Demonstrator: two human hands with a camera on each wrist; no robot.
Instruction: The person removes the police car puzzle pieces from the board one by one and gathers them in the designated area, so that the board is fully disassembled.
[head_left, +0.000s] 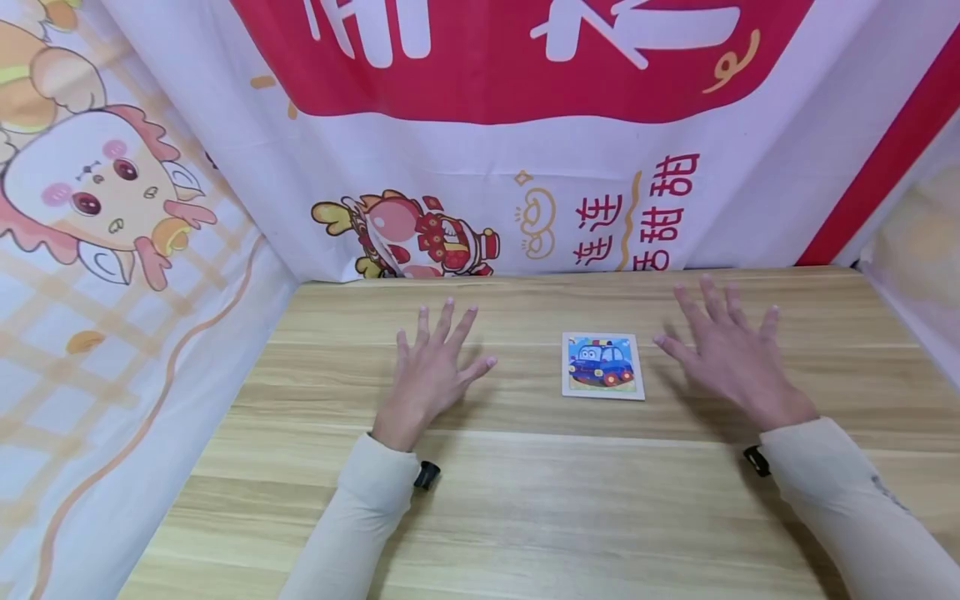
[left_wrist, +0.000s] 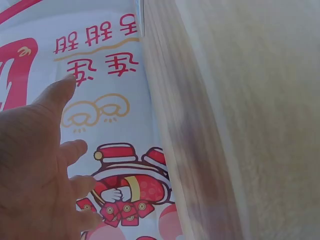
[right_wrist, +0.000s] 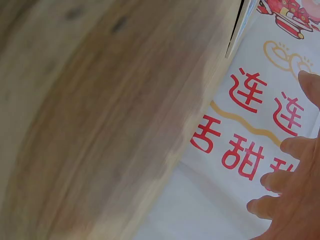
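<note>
A square picture board (head_left: 603,367) with a blue cartoon car and a white border lies flat on the table between the two hands. To its left, the left hand (head_left: 427,379) is held over the wood with its fingers spread and nothing in them. On the other side, closer to the board, the right hand (head_left: 727,354) also has spread fingers and holds nothing; it looks slightly blurred. Neither hand touches the board. Both wrist views show the hands from the palm side, the left hand (left_wrist: 40,170) and the right hand (right_wrist: 297,190), with bare palms.
The wood-grain table (head_left: 525,508) runs back to a hanging white cloth (head_left: 450,158) with red lettering and cartoon prints. Another printed cloth (head_left: 112,333) hangs along the left side. Black wrist devices (head_left: 427,476) show at both sleeve cuffs.
</note>
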